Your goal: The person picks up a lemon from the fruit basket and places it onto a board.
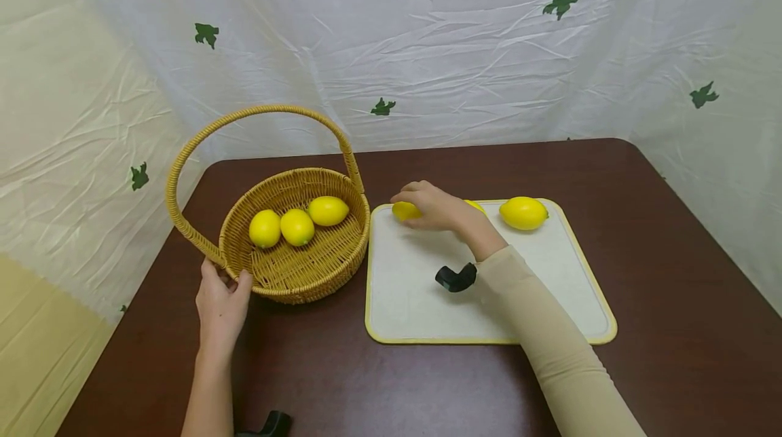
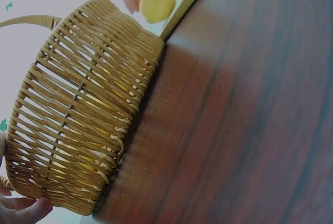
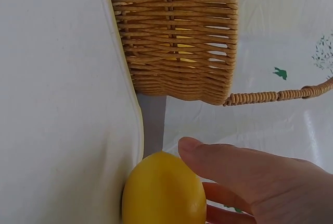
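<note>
My left hand (image 1: 222,294) grips the near left rim of a round wicker basket (image 1: 293,267), by the foot of its tall arched handle (image 1: 263,110). Inside the basket lie three lemons (image 1: 297,227), grouped toward the back. At the far left corner of a white board, my right hand (image 1: 436,210) holds a lemon (image 3: 164,190) between thumb and fingers. That lemon is close over the board in the right wrist view. Behind the right hand, a second lemon (image 1: 475,206) is mostly hidden. Farther right sits another lemon (image 1: 523,213).
The white board (image 1: 415,308) with a yellow edge lies just right of the basket on a dark wooden table (image 1: 366,389). A white sheet (image 1: 427,50) with green leaf shapes hangs behind. Black curved pieces (image 1: 457,279) show near both wrists.
</note>
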`<state>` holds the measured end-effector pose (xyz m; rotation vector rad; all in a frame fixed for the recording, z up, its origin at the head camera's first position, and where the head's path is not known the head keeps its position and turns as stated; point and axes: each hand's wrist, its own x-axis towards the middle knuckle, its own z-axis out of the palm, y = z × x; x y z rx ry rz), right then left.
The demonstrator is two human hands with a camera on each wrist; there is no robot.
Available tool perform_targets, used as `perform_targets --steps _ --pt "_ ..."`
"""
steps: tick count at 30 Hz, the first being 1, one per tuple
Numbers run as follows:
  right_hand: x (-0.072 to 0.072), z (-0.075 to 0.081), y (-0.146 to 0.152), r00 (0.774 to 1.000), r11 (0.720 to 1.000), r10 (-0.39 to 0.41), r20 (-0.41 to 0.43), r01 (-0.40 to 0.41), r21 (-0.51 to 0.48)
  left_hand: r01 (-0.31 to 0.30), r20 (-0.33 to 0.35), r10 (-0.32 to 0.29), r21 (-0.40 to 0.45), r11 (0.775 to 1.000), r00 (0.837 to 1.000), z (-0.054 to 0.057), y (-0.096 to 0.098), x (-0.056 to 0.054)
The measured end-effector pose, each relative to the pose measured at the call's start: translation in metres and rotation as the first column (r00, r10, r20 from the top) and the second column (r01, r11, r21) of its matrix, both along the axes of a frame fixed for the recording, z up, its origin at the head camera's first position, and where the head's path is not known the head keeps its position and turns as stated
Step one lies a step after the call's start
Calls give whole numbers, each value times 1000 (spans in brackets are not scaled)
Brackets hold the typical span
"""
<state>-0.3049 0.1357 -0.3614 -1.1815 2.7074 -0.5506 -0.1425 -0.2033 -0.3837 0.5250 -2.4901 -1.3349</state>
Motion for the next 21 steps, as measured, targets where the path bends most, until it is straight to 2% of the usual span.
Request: perform_targets --steps 21 --pt "0 10 -7 998 999 30 -48 -31 -11 6 0 -6 6 1000 1000 0 -1 -2"
